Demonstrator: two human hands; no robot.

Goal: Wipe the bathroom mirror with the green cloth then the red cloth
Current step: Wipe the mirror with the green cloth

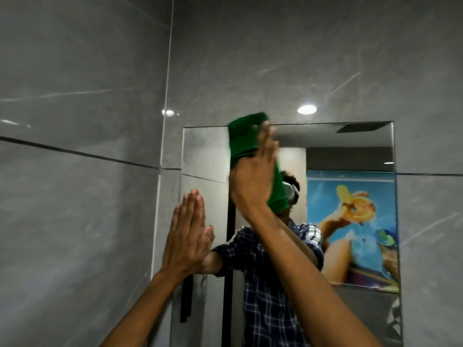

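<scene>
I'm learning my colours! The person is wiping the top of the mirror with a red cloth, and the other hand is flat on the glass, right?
Not quite: it is a green cloth, not a red one. In the head view the right hand presses it on the top of the mirror, and the left hand is flat on the glass.

A grey tiled wall (87, 71) with dark grout lines carried a rectangular, frameless mirror (205, 151), mounted just right of the room's corner. A green cloth (244, 139) lay against the glass at its top edge, the cloth's upper end reaching onto the tile above. The right hand (253, 181) pressed it flat with straight fingers. Lower down, the left hand (186, 234) rested open-palmed against the mirror's left edge.
</scene>
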